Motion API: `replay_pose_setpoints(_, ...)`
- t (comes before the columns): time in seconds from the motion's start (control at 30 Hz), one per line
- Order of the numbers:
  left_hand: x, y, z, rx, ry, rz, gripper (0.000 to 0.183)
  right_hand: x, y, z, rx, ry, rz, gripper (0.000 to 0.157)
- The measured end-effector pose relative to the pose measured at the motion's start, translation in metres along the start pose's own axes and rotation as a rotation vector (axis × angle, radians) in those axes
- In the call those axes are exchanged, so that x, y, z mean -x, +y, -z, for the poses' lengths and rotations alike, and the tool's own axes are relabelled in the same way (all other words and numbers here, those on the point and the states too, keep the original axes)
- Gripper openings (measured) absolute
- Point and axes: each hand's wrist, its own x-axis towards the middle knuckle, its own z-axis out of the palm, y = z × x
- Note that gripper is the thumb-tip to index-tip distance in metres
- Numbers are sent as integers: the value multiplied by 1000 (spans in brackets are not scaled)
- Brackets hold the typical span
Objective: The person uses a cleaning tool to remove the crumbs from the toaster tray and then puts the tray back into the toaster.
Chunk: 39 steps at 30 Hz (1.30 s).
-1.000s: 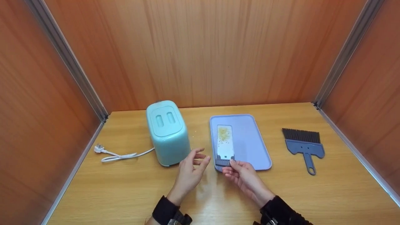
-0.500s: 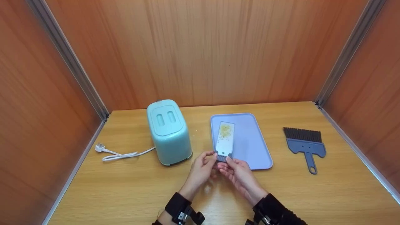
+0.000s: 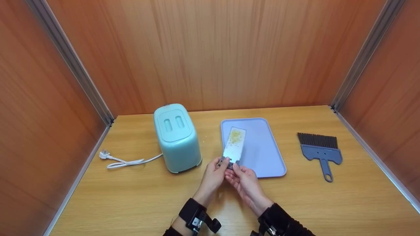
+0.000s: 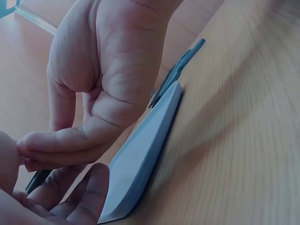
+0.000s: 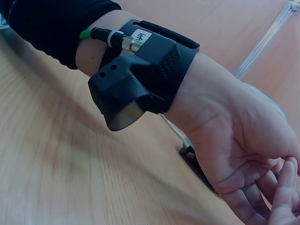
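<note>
A narrow metal crumb tray [image 3: 234, 147] with a grey plastic end slants forward over the lilac tray [image 3: 264, 157]. Yellowish crumbs [image 3: 235, 136] are scattered across its far half. My left hand [image 3: 211, 178] pinches the grey end at its left corner, thumb on top. On the right corner, my right hand [image 3: 246, 186] grips the same end between thumb and fingers. Both hands nearly meet in front of the lilac tray. In the left wrist view my right hand [image 4: 119, 75] hides most of the crumb tray; the right wrist view shows my left hand [image 5: 234, 136] bent toward it.
A light-blue toaster [image 3: 179, 144] stands left of the lilac tray, its white cord and plug [image 3: 105, 154] lying further left. On the right lies a grey-blue hand brush [image 3: 321, 152], bristles away from me. Wood-look panels [image 3: 216, 55] enclose the back and sides. A few specks dot the table near the toaster.
My left hand has moved right from beside the toaster and taken hold of the crumb tray's left corner. The crumb tray has turned slightly clockwise and shifted a little.
</note>
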Motion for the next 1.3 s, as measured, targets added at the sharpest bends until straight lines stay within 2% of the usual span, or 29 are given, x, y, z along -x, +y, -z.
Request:
replay_pose_setpoints(0.3, 1, -2, 0, 28, 15, -50, 28, 1, 6, 0, 32, -30, 20, 22)
replay_pose_setpoints(0.53, -1, -4, 3, 21, 16, -46, 24, 1, 9, 1, 48, -47, -2, 20)
replay_pose_setpoints(0.67, -1, -3, 6, -1, 3, -41, 23, 2, 9, 3, 84, -80, -13, 26)
replay_pose_setpoints(1.0, -3, 2, 15, -10, -29, -47, 27, 5, -1, 21, 235, -193, -90, 43)
replay_pose_setpoints(1.17, -4, 5, 22, 68, -85, -20, 31, 8, -11, 35, 350, -236, -97, 45)
replay_pose_setpoints(1.3, -5, 8, 26, 130, -114, 16, 31, 7, -24, 47, 480, -220, -70, 47)
